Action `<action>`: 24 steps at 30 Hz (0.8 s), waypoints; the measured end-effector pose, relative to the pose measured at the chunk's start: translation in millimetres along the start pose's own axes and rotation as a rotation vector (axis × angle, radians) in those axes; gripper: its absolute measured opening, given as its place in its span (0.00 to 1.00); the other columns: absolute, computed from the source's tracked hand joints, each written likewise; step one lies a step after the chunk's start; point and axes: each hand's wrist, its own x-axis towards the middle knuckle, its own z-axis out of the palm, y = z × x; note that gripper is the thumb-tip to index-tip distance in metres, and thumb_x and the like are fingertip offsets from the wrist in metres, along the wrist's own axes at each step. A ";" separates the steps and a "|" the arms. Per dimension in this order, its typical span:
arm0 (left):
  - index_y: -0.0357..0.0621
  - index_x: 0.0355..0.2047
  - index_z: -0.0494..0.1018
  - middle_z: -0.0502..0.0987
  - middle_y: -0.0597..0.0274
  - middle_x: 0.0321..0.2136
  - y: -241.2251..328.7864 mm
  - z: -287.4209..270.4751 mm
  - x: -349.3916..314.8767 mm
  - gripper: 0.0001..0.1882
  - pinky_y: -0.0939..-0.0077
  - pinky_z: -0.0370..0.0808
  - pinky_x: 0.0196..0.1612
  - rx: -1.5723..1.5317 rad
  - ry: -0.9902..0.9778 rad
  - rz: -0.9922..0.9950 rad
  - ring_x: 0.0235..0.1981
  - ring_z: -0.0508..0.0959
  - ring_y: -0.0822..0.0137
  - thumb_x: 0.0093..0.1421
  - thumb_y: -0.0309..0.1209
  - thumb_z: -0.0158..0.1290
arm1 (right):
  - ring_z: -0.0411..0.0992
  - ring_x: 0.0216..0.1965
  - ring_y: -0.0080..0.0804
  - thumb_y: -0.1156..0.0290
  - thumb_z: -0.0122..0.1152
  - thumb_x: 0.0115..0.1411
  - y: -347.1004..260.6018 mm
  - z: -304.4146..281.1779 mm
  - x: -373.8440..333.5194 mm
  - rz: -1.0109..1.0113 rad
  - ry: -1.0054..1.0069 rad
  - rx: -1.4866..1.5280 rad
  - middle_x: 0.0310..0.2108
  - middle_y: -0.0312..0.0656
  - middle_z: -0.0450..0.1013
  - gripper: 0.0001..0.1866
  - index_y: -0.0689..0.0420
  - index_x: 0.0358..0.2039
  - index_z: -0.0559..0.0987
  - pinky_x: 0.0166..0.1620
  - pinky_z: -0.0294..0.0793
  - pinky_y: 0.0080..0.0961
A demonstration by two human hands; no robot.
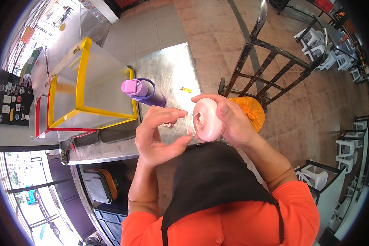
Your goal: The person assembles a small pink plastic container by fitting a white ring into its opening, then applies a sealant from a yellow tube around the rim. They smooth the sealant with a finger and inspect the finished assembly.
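My right hand (233, 123) grips a glossy pink round thing (210, 123) with a hollow in its face; its exact kind is unclear. The hollow faces left, and small pinkish parts show inside. Close beside it, my left hand (156, 133) is curved, with thumb and forefinger at opposite edges of a thin clear piece (189, 124). Whether this piece touches the pink thing cannot be made out. Both hands are above the near part of a metal table (168, 61). A purple bottle (145, 92) with a lilac lid and a small yellow lighter (186, 89) rest beyond them.
Left on the table stands a clear display case (83, 82) with yellow and red edging. An orange plastic bag (250, 112) sits beside a rusty hand truck (270, 57) on the tiled floor, right of the table. White stools (313, 41) are farther right.
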 end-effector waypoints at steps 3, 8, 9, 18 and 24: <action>0.41 0.46 0.75 0.84 0.53 0.42 1.6 -0.3 4.9 0.27 0.76 0.71 0.34 0.096 -0.030 0.013 0.37 0.76 0.66 0.45 0.24 0.73 | 0.78 0.44 0.28 0.44 0.56 0.70 -0.2 -1.6 1.0 -0.025 -0.016 0.029 0.46 0.43 0.75 0.34 0.60 0.62 0.71 0.45 0.83 0.29; 0.40 0.46 0.75 0.84 0.51 0.42 -0.4 -1.3 8.4 0.27 0.72 0.72 0.37 0.148 -0.078 0.027 0.38 0.77 0.63 0.46 0.26 0.73 | 0.78 0.45 0.28 0.46 0.59 0.69 -2.1 -4.0 1.5 -0.077 -0.006 -0.041 0.46 0.42 0.75 0.33 0.61 0.62 0.71 0.44 0.81 0.26; 0.41 0.45 0.76 0.84 0.53 0.41 -1.3 -1.2 9.0 0.26 0.76 0.72 0.33 0.166 -0.080 0.027 0.36 0.77 0.66 0.45 0.24 0.73 | 0.78 0.45 0.29 0.47 0.59 0.69 -3.4 -4.4 1.6 -0.088 -0.008 -0.053 0.46 0.42 0.75 0.33 0.61 0.62 0.71 0.44 0.81 0.26; 0.35 0.54 0.71 0.80 0.57 0.43 8.8 10.3 5.3 0.23 0.78 0.70 0.41 -0.649 0.341 -0.675 0.36 0.74 0.72 0.59 0.24 0.62 | 0.76 0.53 0.33 0.68 0.81 0.53 -12.9 -2.7 2.0 -0.297 -0.045 0.024 0.55 0.44 0.69 0.44 0.61 0.67 0.66 0.56 0.78 0.32; 0.33 0.55 0.70 0.76 0.64 0.36 6.0 12.7 10.9 0.20 0.80 0.67 0.40 -0.688 0.343 -0.958 0.34 0.72 0.75 0.65 0.30 0.58 | 0.70 0.61 0.33 0.65 0.88 0.41 -18.4 -15.0 14.4 -0.512 -0.098 -0.399 0.60 0.43 0.65 0.54 0.59 0.67 0.67 0.60 0.76 0.33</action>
